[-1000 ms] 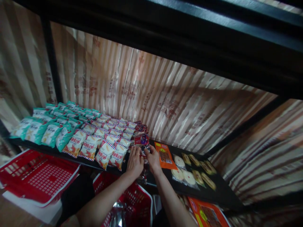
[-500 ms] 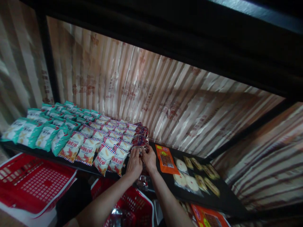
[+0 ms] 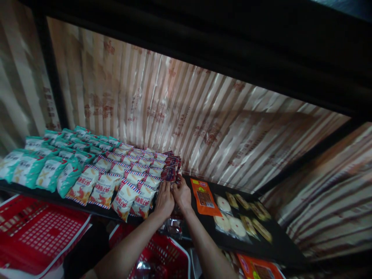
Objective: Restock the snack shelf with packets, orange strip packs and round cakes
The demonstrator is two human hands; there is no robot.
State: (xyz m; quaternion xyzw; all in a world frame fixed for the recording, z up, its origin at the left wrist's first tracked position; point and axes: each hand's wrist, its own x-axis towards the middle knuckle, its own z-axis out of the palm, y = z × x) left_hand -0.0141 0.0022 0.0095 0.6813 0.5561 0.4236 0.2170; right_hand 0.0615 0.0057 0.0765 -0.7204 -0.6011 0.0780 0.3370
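My left hand (image 3: 165,201) and my right hand (image 3: 182,195) are side by side at the shelf's front, fingers closed on the near end of a row of dark red snack packets (image 3: 170,173). The packet right under my fingers is mostly hidden. To the left of my hands stand rows of white snack bags (image 3: 125,199) with striped tops. An orange packet (image 3: 205,197) lies flat to the right of my right hand. Below my wrists, several shiny dark packets (image 3: 175,228) show between my forearms.
Teal snack bags (image 3: 50,172) fill the left of the black shelf (image 3: 200,232). Flat round packs (image 3: 238,228) and slim yellowish packs (image 3: 262,230) lie at the right. Red baskets (image 3: 43,228) (image 3: 173,252) are below the front edge. A dark beam (image 3: 186,42) crosses overhead.
The view has shifted slightly, so the left-hand bags sit a little lower and further left. My hands stay at the dark red packets, with hardly any movement.
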